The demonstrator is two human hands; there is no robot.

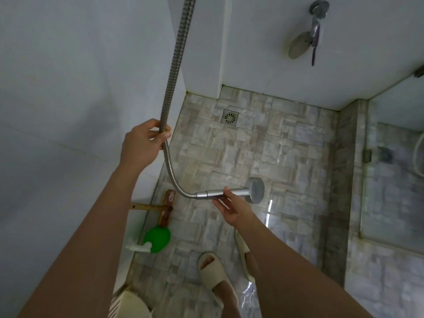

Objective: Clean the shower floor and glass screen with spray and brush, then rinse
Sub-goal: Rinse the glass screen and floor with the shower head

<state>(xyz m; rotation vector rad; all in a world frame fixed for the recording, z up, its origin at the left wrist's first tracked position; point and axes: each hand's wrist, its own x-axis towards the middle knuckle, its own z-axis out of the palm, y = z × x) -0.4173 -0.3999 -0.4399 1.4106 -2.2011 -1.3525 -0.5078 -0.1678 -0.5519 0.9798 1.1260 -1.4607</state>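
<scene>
The left hand point(143, 143) grips the hose point(177, 53), a ribbed steel tube that runs straight up from the fist and bends in a curve below it. That curve ends in the shower head point(255, 190), dull chrome with a straight handle and a round flat head. The right hand point(231, 208) holds the handle, thumb on top and fingers beneath, with the head just past its fingertips. Beyond both hands lies the wet stone-patterned floor point(286, 157). Below the left hand, by the wall, lie a wooden brush point(166, 208) and a green spray bottle point(158, 239).
</scene>
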